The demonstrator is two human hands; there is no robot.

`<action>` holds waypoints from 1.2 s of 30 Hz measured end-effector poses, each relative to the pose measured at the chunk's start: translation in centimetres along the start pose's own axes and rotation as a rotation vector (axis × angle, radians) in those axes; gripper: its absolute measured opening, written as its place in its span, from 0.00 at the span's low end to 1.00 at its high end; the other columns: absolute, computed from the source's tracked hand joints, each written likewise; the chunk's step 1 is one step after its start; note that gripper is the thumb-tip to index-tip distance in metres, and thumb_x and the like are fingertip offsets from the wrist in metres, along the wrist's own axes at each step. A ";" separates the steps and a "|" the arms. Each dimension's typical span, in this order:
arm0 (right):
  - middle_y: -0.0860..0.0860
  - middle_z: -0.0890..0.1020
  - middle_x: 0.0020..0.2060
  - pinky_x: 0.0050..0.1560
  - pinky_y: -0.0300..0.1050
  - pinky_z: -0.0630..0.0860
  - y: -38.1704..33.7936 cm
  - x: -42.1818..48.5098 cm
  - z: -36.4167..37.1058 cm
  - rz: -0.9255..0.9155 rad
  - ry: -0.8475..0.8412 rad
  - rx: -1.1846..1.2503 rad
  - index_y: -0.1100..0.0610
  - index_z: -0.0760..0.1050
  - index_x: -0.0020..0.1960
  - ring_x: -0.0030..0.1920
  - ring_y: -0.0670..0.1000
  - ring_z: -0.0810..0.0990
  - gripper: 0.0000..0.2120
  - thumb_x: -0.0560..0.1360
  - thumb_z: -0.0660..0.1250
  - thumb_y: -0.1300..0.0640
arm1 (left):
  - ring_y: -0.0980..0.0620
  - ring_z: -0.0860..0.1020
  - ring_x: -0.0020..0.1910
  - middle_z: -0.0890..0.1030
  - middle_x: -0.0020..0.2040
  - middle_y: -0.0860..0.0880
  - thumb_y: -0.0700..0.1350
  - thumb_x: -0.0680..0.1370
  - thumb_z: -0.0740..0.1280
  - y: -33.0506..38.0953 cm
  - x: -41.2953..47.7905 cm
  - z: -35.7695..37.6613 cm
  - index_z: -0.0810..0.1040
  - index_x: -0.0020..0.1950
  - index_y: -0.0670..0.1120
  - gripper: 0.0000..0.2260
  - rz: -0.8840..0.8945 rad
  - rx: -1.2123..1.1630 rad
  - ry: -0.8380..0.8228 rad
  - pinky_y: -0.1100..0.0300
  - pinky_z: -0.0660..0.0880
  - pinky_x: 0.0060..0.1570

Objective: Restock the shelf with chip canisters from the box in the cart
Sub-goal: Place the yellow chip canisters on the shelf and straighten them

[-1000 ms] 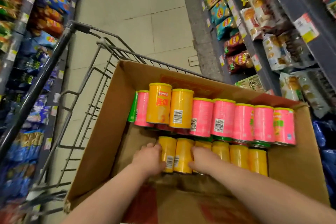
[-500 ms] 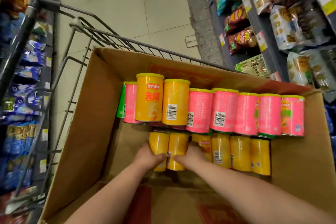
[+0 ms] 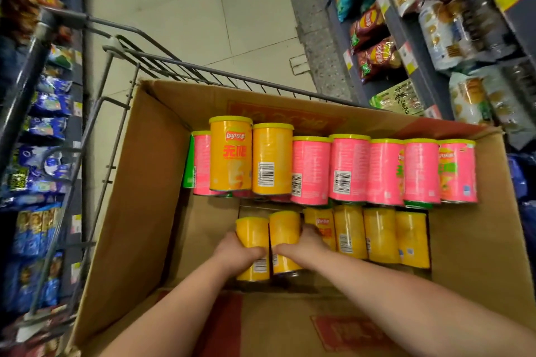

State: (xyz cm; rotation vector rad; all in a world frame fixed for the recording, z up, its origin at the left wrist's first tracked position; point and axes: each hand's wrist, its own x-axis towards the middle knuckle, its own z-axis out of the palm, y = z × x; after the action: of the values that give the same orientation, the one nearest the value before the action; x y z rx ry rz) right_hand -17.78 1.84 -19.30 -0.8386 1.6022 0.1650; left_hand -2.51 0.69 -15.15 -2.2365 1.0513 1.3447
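Note:
An open cardboard box (image 3: pixel 136 211) fills the wire cart (image 3: pixel 116 87). Inside lie several yellow and pink chip canisters on their sides. My left hand (image 3: pixel 236 255) grips the leftmost yellow canister (image 3: pixel 251 233) of the near row. Beside it, my right hand (image 3: pixel 303 246) grips the neighbouring yellow canister (image 3: pixel 285 229). More yellow canisters (image 3: pixel 380 238) lie to the right in that row. The far row holds pink canisters (image 3: pixel 348 168) and two yellow ones (image 3: pixel 230 153) on top.
Shelves of snack bags (image 3: pixel 374 46) line the aisle's right side. Another shelf of blue and dark packets (image 3: pixel 37 153) runs along the left, close to the cart's handle (image 3: pixel 26 78). Pale tiled floor (image 3: pixel 188 9) stretches beyond the cart.
Both hands have closed round the two leftmost yellow canisters of the near row and drawn them together, slightly apart from the row. The camera view has tipped downward.

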 end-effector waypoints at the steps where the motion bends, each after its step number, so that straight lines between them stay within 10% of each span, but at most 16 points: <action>1: 0.54 0.68 0.69 0.61 0.46 0.69 0.3 -0.3 -0.3 0.019 -0.005 0.010 0.56 0.55 0.74 0.67 0.56 0.70 0.44 0.68 0.72 0.41 | 0.45 0.74 0.63 0.73 0.66 0.43 0.54 0.71 0.73 0.1 -0.3 0.0 0.65 0.70 0.42 0.33 0.009 0.000 -0.006 0.57 0.71 0.58; 27: 0.51 0.74 0.58 0.54 0.45 0.72 4.6 -25.9 0.1 -0.305 0.587 0.597 0.54 0.59 0.72 0.56 0.52 0.76 0.33 0.72 0.70 0.47 | 0.51 0.80 0.49 0.79 0.53 0.49 0.54 0.70 0.73 -1.9 -17.4 -2.0 0.70 0.62 0.50 0.24 0.848 -0.306 -0.081 0.52 0.77 0.53; 32: 0.50 0.75 0.53 0.53 0.46 0.74 8.9 -30.7 2.8 -0.294 0.732 0.738 0.55 0.62 0.71 0.53 0.51 0.77 0.31 0.73 0.70 0.49 | 0.52 0.78 0.45 0.77 0.49 0.50 0.52 0.73 0.71 -2.5 -20.8 1.4 0.69 0.58 0.49 0.18 0.964 -0.241 -0.160 0.60 0.73 0.36; 36: 0.51 0.76 0.57 0.54 0.46 0.76 12.8 -33.6 4.5 -0.261 0.821 0.852 0.54 0.62 0.72 0.54 0.51 0.78 0.33 0.72 0.71 0.47 | 0.49 0.79 0.47 0.79 0.50 0.49 0.57 0.67 0.74 -3.2 -23.8 4.5 0.71 0.58 0.48 0.25 0.988 -0.181 -0.284 0.54 0.76 0.47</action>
State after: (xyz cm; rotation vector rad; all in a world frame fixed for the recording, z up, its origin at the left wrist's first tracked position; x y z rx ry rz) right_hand -22.50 27.66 5.73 -0.4207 2.0144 -1.1058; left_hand -9.69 15.70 2.76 -1.5302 2.1026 2.0938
